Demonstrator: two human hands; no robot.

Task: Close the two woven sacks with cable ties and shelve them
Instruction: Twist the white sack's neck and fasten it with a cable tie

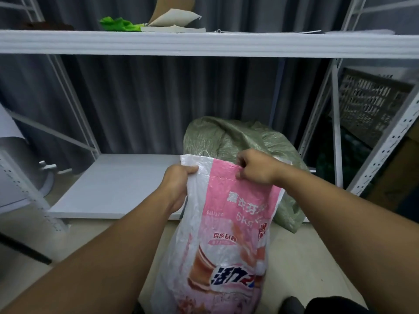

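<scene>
I see the pink-and-white sack as woven plastic, thin and crinkled, with a faint sheen and printed panels on its face; its top edge is pinched in my left hand and my right hand, both bare. The green sack behind it is coarser woven plastic, dull olive, creased, with small glints along the weave; the lower shelf board looks smooth and matt white, painted; the shelf beam and the perforated upright look like white-painted metal. The curtain is grey cloth, soft and matt in pleats; the green cloth on top is bright and rumpled; the open book shows matt paper.
</scene>
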